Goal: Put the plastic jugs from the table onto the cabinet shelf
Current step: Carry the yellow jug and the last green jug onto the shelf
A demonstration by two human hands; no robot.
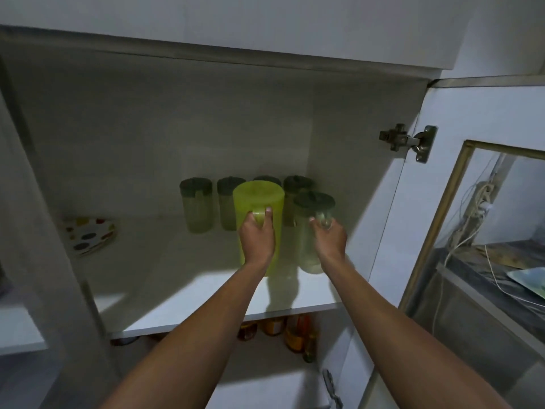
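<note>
Hands: both arms reach up into the open cabinet, each hand on its own jug.
Left hand (257, 235): fingers curled tight round the handle of the green jug (259, 202), thumb tip showing on the far side of the handle. The jug body sits right behind the knuckles, upright, bottom on the shelf (191, 293).
Right hand (329, 235): wrapped round the handle of the clear jug (309, 249), the one with the dark lid. That jug is just left of the palm, upright too, looks like it's on the shelf.
Jug gap: green and clear stand side by side, close together; can't tell if they touch.
Back row: four more clear jugs with dark lids (196, 205) line up beyond both hands, against the back wall.
Off to the left: a spotted plate (90, 236), well apart from the left hand.
Below the hands: bottles (298, 332) on the lower shelf.
Right of the right hand: door hinge (408, 141) on the cabinet wall.
</note>
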